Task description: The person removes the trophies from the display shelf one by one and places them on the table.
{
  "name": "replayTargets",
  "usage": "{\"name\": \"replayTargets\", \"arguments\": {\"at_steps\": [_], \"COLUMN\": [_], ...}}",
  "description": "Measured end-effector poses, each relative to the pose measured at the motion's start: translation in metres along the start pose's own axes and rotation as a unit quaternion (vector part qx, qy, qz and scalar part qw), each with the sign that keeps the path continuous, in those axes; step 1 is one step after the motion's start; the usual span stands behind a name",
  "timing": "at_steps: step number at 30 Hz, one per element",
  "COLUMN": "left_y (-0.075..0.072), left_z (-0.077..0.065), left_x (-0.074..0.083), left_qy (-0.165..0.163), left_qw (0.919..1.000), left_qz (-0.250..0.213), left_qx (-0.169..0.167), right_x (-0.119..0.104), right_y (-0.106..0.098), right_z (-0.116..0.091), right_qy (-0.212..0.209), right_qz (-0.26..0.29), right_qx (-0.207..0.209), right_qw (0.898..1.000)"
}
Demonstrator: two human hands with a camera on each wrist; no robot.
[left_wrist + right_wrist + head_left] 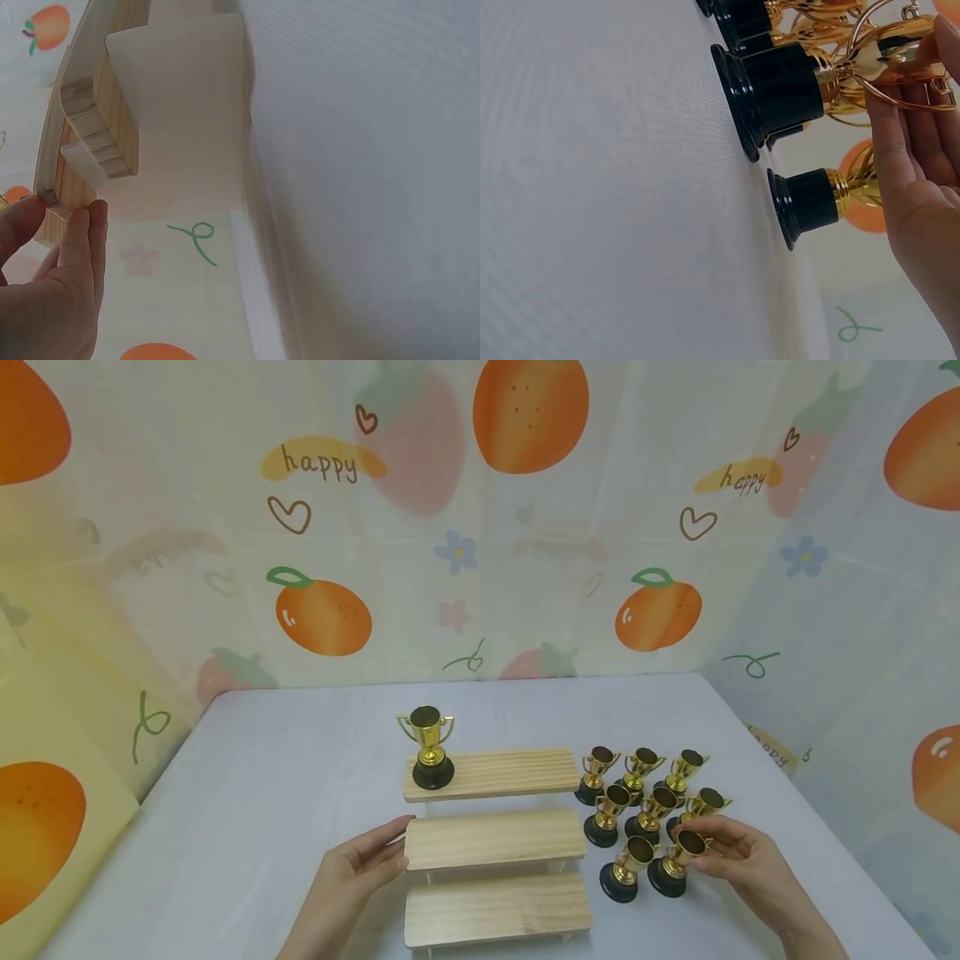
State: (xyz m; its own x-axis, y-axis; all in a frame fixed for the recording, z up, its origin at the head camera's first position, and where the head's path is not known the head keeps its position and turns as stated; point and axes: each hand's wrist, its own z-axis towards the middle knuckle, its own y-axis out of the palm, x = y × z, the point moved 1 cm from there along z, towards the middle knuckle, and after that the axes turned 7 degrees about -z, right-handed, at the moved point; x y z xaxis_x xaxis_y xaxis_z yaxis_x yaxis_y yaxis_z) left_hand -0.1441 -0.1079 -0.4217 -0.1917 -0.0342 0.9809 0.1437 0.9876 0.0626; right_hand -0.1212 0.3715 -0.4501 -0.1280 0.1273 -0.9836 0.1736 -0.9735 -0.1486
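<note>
A three-tier wooden display stand (495, 841) stands in the middle of the table. My left hand (360, 864) pinches the left end of its middle board, with thumb and fingers at the board's edge in the left wrist view (58, 289). One gold trophy (428, 739) with a black base stands upright at the left of the top board. To the right of the stand, my right hand (742, 860) grips the cup of the front-right small trophy (667, 877). In the right wrist view this trophy's black base (784, 86) appears at or very near the tablecloth.
Several more gold trophies (637, 852) stand in close rows right of the stand, beside and behind the held one. A white cloth (247, 793) covers the table. Behind it hangs a fabric backdrop (480, 543) printed with oranges.
</note>
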Motion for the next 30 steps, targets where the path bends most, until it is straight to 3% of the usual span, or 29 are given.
{"name": "replayTargets", "arguments": {"at_steps": [30], "left_y": [-0.0008], "left_z": [-0.0001], "left_x": [0.0007], "left_qy": [-0.002], "left_qw": [1.0], "left_qz": [0.006], "left_qx": [0.0], "right_x": [0.001], "right_y": [-0.0017], "right_z": [-0.0014], "right_qy": [-0.018], "right_qz": [0.004], "right_qx": [-0.017], "right_qw": [1.0]}}
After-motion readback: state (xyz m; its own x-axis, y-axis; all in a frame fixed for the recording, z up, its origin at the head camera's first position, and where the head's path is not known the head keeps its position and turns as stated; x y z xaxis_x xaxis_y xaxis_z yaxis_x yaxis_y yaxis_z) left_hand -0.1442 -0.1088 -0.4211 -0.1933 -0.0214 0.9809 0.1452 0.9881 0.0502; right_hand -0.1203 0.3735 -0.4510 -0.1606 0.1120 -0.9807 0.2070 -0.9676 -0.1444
